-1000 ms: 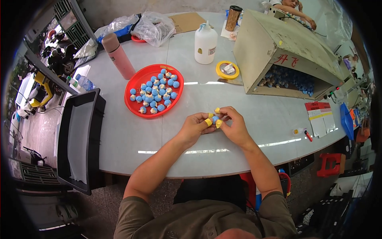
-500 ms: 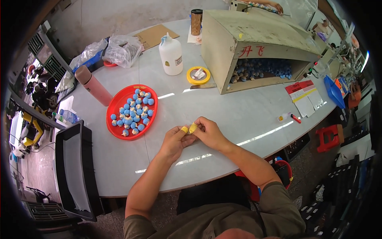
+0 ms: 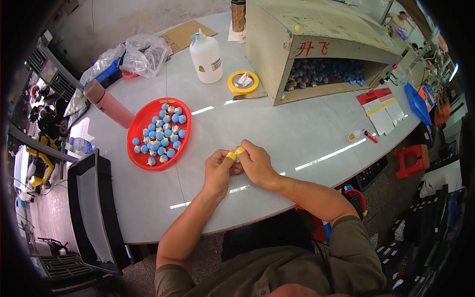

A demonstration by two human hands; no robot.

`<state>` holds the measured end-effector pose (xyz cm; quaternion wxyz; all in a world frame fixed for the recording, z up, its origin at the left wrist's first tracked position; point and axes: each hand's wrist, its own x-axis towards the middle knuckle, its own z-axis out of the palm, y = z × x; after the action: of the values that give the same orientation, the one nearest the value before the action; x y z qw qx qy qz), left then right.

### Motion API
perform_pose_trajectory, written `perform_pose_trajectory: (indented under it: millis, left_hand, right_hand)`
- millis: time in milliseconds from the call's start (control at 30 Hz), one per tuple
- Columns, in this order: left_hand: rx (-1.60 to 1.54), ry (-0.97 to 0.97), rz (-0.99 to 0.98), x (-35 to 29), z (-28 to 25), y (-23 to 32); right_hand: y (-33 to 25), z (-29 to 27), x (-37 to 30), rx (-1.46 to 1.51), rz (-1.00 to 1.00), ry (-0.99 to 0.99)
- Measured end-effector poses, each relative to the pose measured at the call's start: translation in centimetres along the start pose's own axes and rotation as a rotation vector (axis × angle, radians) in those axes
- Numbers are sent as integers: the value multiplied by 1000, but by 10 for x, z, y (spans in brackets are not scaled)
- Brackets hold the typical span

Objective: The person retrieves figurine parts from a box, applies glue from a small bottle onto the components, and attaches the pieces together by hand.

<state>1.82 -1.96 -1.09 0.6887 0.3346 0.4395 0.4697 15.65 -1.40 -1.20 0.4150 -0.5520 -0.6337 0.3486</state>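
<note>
Both hands meet just above the near part of the pale grey surface (image 3: 213,123), in front of the person's body. The left hand (image 3: 216,172) has its thumb and fingers drawn together in a pinch, and the right hand (image 3: 257,166), knuckles raised, pinches from the other side, with hardly any gap showing between the fingertips. Between them they hold a small bluish piece (image 3: 237,159), mostly hidden, so its full shape cannot be told. Yellow wraps cover the tips of both thumbs. To the left of the hands, well apart from them, a round red tray (image 3: 143,112) carries a cluster of blue balls (image 3: 159,135) with cream-coloured tops. A pink bottle (image 3: 110,105) stands just beyond the tray, and a long black bin (image 3: 110,213) lies at the left edge of the surface. Farther back are a white squeeze bottle (image 3: 206,62), a yellow ring (image 3: 243,91) and a beige box (image 3: 267,52) whose front opening shows many more blue balls inside.
</note>
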Motion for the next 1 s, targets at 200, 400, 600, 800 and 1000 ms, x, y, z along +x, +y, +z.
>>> perform_pose_trajectory:
  millis: [200, 400, 600, 800, 1000]
  left_hand:
    - [40, 12, 86, -1, -2, -8]
    - [-6, 12, 75, 0, 3, -9]
    - [20, 1, 57, -1, 2, -7]
    - [10, -10, 67, -1, 1, -8]
    - [26, -4, 68, 1, 1, -9]
  right_hand:
    - [-4, 3, -3, 35, 4, 11]
    - [-1, 0, -5, 101, -4, 4]
    - [0, 2, -4, 85, -13, 15]
    - [-1, 2, -4, 77, -9, 10]
    - [-1, 2, -4, 78, -12, 18]
